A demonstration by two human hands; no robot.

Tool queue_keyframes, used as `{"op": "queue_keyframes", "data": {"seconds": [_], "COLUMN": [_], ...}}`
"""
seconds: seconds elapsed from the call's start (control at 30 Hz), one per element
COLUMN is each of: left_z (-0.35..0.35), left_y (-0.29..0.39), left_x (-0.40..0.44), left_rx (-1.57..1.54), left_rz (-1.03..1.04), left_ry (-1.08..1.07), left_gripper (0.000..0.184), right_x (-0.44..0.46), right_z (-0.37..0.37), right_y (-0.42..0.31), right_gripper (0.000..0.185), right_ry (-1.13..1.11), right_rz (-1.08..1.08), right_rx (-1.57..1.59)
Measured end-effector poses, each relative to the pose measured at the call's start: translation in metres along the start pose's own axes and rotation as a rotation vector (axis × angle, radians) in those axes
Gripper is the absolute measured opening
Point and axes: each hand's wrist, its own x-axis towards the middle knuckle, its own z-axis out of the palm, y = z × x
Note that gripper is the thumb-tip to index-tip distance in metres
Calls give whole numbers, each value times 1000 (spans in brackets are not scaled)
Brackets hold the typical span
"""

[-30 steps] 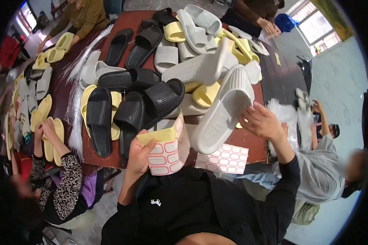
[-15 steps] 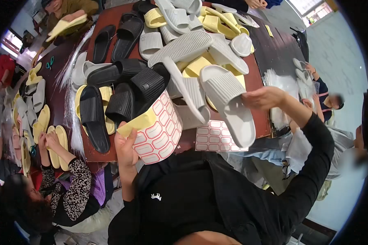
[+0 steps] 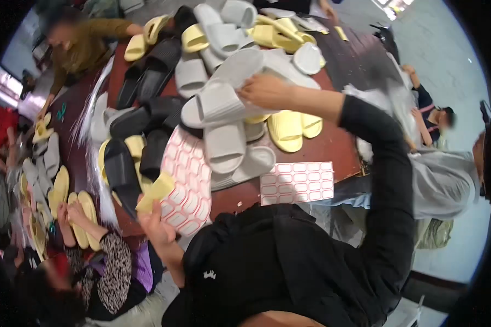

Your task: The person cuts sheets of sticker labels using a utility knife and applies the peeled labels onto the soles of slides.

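My left hand [image 3: 161,226] pinches a curved sheet of white labels with red outlines [image 3: 188,188]; a plain yellow corner [image 3: 157,192] shows by the thumb. Over the slipper pile, my right hand [image 3: 267,91] has its fingers closed on a light grey slipper [image 3: 215,104] with a ribbed strap, tilted with its open toe to the left. Below it lie another grey slipper [image 3: 225,147] and a yellow slipper [image 3: 285,132]. A second label sheet [image 3: 297,182] lies flat at the table's front edge.
Black slippers [image 3: 120,166] crowd the left of the red-brown table [image 3: 333,147]. Clear plastic strips [image 3: 95,103] hang along its left side. A co-worker [image 3: 101,261] at lower left handles yellow slippers [image 3: 84,218]; another person [image 3: 84,43] reaches in at upper left.
My right hand has moved left and away from me with the grey slipper, from the front right to over the pile. My left hand has shifted slightly down and left with the label sheet.
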Motion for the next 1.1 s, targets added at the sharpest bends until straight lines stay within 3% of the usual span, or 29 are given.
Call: {"op": "queue_keyframes", "data": {"seconds": [0.03, 0.1, 0.17, 0.2, 0.27, 0.33, 0.47, 0.5, 0.57, 0.7, 0.73, 0.8, 0.9, 0.93, 1.03, 1.07, 1.1], "left_z": [-3, -10, -38, -37, -28, -24, -50, -64, -76, -42, -39, -40, -44, -43, -35, -36, -37], "left_y": [2, 10, 14, 19, 37, 40, 43, 39, 49, 64, 65, 66, 64, 64, 64, 65, 65], "left_x": [-1, 0, 4, 6, 4, 7, 4, 5, -5, -9, -9, -10, -11, -12, -11, -12, -13], "left_rx": [16, 25, 151, 148, 42, -9, 68, 70, 98, -35, -55, -74, -34, -32, -58, -57, -71], "left_rz": [8, 24, 66, 67, 61, 48, 76, 131, 203, 286, 289, 300, 306, 306, 324, 328, 337], "left_ry": [68, 53, 35, 5, -46, -75, 14, 28, 91, -15, -33, -40, 4, 10, 46, 51, 41], "left_gripper": [35, 35, 33, 33, 31, 30, 35, 33, 32, 30, 29, 29, 30, 30, 30, 30, 27], "right_x": [10, 30, 52, 73, 85, 76, 90, 95, 93, 113, 111, 104, 90, 92, 101, 100, 92], "right_z": [-6, 11, 35, 55, 48, -16, -42, -49, -54, -19, -7, -8, -20, -21, -23, -19, -11], "right_y": [-2, -10, 0, -1, -18, -44, -75, -80, -82, -105, -117, -139, -165, -167, -168, -163, -151], "right_gripper": [28, 27, 29, 31, 32, 33, 39, 39, 46, 48, 46, 45, 46, 46, 43, 43, 42], "right_ry": [-110, 77, 270, 216, 175, 396, 524, 515, 656, 379, 708, 983, 666, 665, 354, 355, 423], "right_rz": [107, 390, 115, 351, 604, 870, 714, 668, 211, 144, 316, 443, 641, 635, 684, 677, 732], "right_rx": [226, 878, 1228, 1703, 2178, 1513, 1179, 1211, 1473, 1436, 866, 264, 393, 397, 762, 763, 1021]}}
